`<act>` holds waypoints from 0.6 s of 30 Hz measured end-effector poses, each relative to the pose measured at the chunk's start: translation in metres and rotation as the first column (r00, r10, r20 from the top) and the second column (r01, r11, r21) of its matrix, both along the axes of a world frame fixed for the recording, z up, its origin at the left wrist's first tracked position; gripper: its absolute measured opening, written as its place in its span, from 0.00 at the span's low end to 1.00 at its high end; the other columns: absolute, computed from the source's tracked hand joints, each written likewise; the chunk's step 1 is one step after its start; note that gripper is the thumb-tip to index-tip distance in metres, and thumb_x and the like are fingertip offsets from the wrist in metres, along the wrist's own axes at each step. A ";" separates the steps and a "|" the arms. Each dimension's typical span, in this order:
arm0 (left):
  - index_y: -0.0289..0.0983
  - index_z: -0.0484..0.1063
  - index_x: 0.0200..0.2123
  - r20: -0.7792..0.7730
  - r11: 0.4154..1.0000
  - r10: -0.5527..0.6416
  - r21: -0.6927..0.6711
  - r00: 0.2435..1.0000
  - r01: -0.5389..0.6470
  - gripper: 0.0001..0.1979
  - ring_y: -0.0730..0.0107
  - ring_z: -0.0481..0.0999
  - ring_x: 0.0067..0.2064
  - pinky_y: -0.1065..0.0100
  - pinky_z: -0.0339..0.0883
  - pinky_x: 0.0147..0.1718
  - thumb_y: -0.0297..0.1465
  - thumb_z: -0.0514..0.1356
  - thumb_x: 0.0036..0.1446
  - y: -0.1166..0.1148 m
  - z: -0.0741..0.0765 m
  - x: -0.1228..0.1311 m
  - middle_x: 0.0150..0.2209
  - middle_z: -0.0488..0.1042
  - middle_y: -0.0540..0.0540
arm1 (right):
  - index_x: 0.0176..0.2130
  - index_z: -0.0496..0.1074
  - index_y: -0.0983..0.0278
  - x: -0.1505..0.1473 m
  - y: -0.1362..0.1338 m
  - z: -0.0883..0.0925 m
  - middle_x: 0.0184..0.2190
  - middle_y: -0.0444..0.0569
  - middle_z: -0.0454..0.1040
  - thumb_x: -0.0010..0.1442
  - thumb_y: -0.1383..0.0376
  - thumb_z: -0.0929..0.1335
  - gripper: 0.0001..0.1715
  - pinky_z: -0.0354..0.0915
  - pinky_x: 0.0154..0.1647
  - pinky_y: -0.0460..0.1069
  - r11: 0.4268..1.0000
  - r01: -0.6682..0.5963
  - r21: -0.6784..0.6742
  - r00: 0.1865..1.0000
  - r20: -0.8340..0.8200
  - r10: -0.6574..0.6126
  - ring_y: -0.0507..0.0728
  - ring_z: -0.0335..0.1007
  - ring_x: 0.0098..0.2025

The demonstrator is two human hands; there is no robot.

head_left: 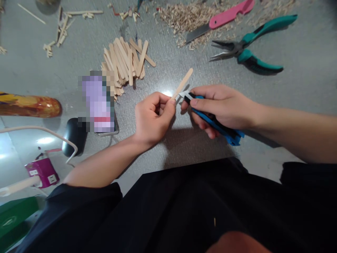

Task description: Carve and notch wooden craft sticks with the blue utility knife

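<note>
Between the thumb and fingers of my left hand (156, 117) is pinched the lower end of a wooden popsicle stick (184, 81), which slants up to the right. My right hand (221, 105) is wrapped round a blue and black utility knife (210, 121). Its short pointed blade is at the stick's edge, just above my left fingertips; whether it touches the wood I cannot tell. A heap of similar popsicle sticks (123, 61) lies beyond my left hand.
Behind the hands lie green-handled needle-nose pliers (239, 49), a pink knife (229, 15) and wood shavings (179, 19). A blurred-out phone (98, 102), a black case (74, 137), a purple power adapter (43, 172), a cable and a yellow-orange bottle (31, 105) are at left.
</note>
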State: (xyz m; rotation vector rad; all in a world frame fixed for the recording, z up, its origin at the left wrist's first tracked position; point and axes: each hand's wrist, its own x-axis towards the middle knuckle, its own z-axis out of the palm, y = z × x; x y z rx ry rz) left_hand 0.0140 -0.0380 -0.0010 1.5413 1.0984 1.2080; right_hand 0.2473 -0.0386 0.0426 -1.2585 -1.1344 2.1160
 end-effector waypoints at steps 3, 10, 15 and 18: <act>0.40 0.84 0.33 0.003 1.000 -0.014 -0.002 1.000 0.014 0.15 0.78 0.68 0.23 0.69 0.56 0.20 0.36 0.74 0.76 -0.001 0.001 0.000 0.24 0.76 0.53 | 0.46 0.77 0.60 -0.003 0.000 0.000 0.20 0.41 0.78 0.84 0.54 0.73 0.14 0.67 0.12 0.48 1.000 0.007 -0.012 1.000 0.019 -0.007 0.56 0.73 0.13; 0.40 0.82 0.32 -0.035 0.998 -0.016 -0.066 0.999 0.013 0.22 0.76 0.67 0.23 0.69 0.56 0.20 0.48 0.76 0.74 -0.003 0.002 0.000 0.24 0.74 0.52 | 0.45 0.76 0.59 -0.006 -0.002 0.003 0.20 0.40 0.77 0.85 0.54 0.73 0.14 0.69 0.15 0.48 1.000 0.015 -0.012 0.999 0.048 -0.015 0.55 0.73 0.14; 0.41 0.84 0.33 -0.059 1.000 -0.015 -0.017 0.998 0.014 0.23 0.77 0.66 0.22 0.68 0.54 0.19 0.50 0.75 0.76 -0.003 0.002 0.001 0.24 0.75 0.51 | 0.46 0.76 0.59 -0.006 -0.002 0.001 0.20 0.40 0.76 0.83 0.54 0.74 0.14 0.67 0.14 0.47 0.999 0.035 -0.006 0.998 0.049 -0.035 0.55 0.72 0.13; 0.41 0.84 0.34 -0.105 0.999 -0.015 0.035 0.994 0.018 0.20 0.77 0.66 0.22 0.67 0.54 0.19 0.46 0.74 0.77 -0.005 -0.001 0.000 0.24 0.75 0.53 | 0.47 0.77 0.60 -0.004 0.001 0.005 0.21 0.41 0.78 0.82 0.54 0.76 0.13 0.66 0.14 0.47 0.999 0.009 -0.051 0.999 0.051 -0.006 0.55 0.72 0.14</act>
